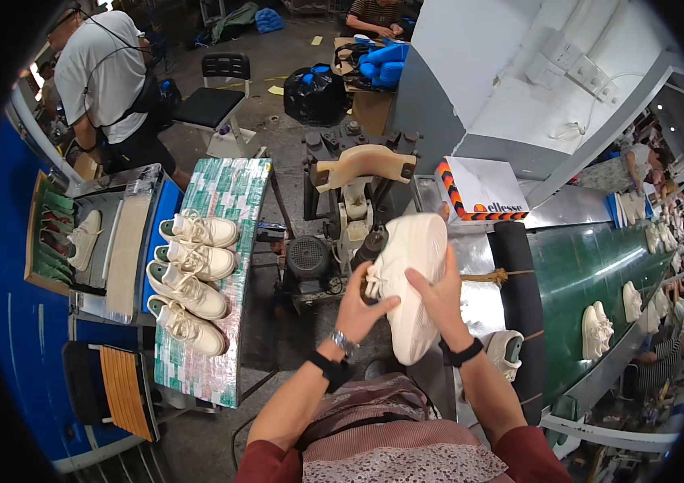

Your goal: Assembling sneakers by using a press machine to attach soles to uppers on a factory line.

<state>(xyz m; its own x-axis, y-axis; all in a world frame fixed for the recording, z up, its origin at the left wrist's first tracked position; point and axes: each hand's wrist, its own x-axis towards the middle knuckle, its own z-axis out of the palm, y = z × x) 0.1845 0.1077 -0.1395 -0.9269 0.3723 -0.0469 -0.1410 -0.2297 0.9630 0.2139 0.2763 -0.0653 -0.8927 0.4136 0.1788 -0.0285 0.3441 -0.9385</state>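
A cream lace-up sneaker (414, 302) is held up in front of me, tipped so that its long pale side or sole faces upward and its laces point left. My left hand (360, 312) grips it at the laced side, the thumb lying across the upper. Around its right side closes my right hand (438, 299), with the thumb pressed on the pale face. The fingers under the shoe are hidden. Just beyond the sneaker stands a dark machine with a curved tan pad (366, 167) on top.
Left, several cream sneakers (193, 262) line a table wrapped in green and white tape (233, 181). A motor (307, 256) sits low on the machine. To the right are a shoe box (483, 189), another sneaker (505, 354) and a green conveyor belt (555, 298) carrying shoes. A person (108, 80) works at far left.
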